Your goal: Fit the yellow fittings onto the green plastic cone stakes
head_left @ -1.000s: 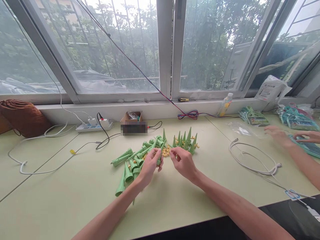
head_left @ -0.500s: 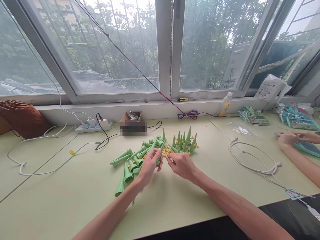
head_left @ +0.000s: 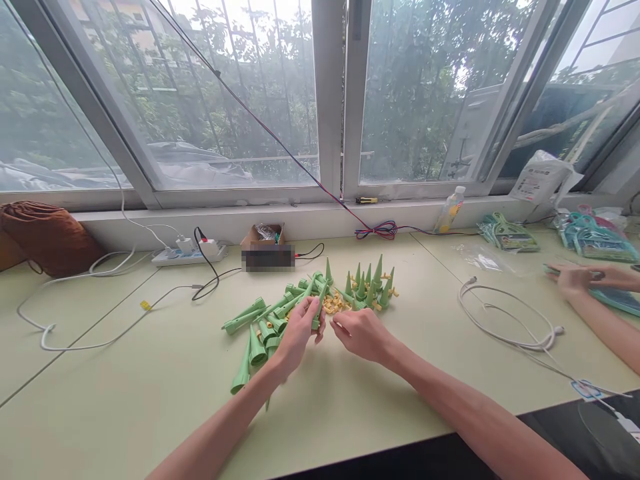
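Note:
My left hand point(head_left: 300, 328) is closed around a green plastic watering spike point(head_left: 321, 308), its point up. Close to its right, my right hand point(head_left: 359, 332) has thumb and fingertips pinched together; whatever is between them is too small to make out. Small yellow valve pieces point(head_left: 336, 304) lie in a heap just behind both hands. A pile of green spikes point(head_left: 257, 348) lies on its side to the left, partly covered by my left hand and forearm. Beyond my right hand, several spikes point(head_left: 370, 291) stand upright, some with yellow pieces on them.
A small cardboard box point(head_left: 264, 233) and a power strip point(head_left: 190, 254) stand along the window wall. On the right lie a coiled white cable point(head_left: 505, 341) and packaged green items point(head_left: 507, 233). At the far right, a co-worker's hands point(head_left: 575, 279) hold something over a teal item.
My right hand has drawn back slightly from the yellow heap toward me, its fingers still pinched. My left hand stays in place with the spike.

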Motion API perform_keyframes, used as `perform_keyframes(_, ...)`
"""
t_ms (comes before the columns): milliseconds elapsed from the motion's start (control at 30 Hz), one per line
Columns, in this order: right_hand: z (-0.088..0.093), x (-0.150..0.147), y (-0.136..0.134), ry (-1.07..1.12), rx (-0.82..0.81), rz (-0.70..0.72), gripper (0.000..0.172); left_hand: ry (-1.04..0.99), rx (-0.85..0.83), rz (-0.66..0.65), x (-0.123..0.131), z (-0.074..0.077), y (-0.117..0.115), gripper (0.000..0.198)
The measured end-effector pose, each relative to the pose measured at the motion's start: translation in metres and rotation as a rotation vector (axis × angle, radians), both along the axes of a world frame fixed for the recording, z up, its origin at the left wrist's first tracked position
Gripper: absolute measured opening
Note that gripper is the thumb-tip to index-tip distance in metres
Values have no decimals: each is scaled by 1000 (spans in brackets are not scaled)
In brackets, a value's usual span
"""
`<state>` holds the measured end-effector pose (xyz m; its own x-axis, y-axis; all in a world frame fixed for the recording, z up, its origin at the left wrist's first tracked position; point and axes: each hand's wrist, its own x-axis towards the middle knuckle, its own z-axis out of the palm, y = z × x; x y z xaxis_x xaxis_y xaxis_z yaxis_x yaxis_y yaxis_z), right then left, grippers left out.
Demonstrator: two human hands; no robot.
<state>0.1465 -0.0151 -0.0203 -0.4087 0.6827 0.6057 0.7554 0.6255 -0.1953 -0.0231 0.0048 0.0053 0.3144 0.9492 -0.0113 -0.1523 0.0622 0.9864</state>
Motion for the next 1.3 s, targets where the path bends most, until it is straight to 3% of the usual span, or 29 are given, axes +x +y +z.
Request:
perform_keyframes(433,11,9,1,130,40,-17,42,6,3,-1,0,2,0,37)
perform_keyframes(567,20,16,-2,16,54,6,43,-2,6,-6,-1,2,0,36)
perform_keyframes(700,24,15,-7,-223,-40,2,42,-14,6,-7,0,3,0,36)
perform_keyframes(833,21,8,-10,-416,-144,-93,42,-23,12,2,0,3,0,37)
perform_keyframes(1100,25,6,-10,-551,-339,-273,41,-33,13,-3,0,4,-1,37)
perform_keyframes(1300,22,5,-8,-593,-461,-331,28,-32,13,-6,0,2,0,36)
